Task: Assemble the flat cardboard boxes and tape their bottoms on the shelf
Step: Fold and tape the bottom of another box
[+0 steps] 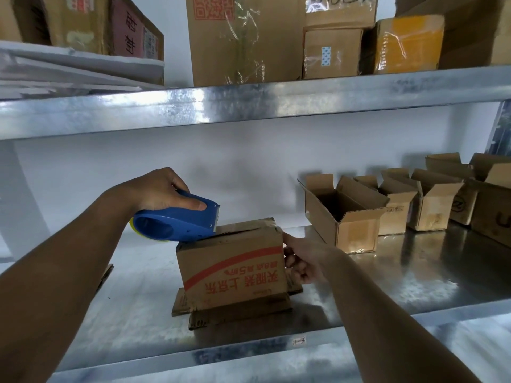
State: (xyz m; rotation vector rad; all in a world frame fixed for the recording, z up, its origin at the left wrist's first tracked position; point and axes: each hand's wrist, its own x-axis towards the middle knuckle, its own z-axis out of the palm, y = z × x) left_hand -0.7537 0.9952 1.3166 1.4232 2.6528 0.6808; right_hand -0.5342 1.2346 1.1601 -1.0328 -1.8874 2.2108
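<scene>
A small cardboard box (pixel 232 272) with red print stands upside down on the metal shelf (pixel 387 286), its bottom flaps folded on top. Clear tape shows on the flaps at the box's far right corner. My left hand (pixel 163 189) grips a blue tape dispenser (pixel 177 221), whose toothed blade end rests on the box's top flaps. My right hand (pixel 301 258) holds the box's right side, thumb up near the top corner. The box's open top flaps splay out flat on the shelf beneath it.
Several assembled open boxes (pixel 345 214) stand in a row at the right of the shelf. A flat piece of cardboard (pixel 106 272) lies at the left behind my forearm. The upper shelf (pixel 249 103) carries larger taped cartons (pixel 243 37) and white sheets.
</scene>
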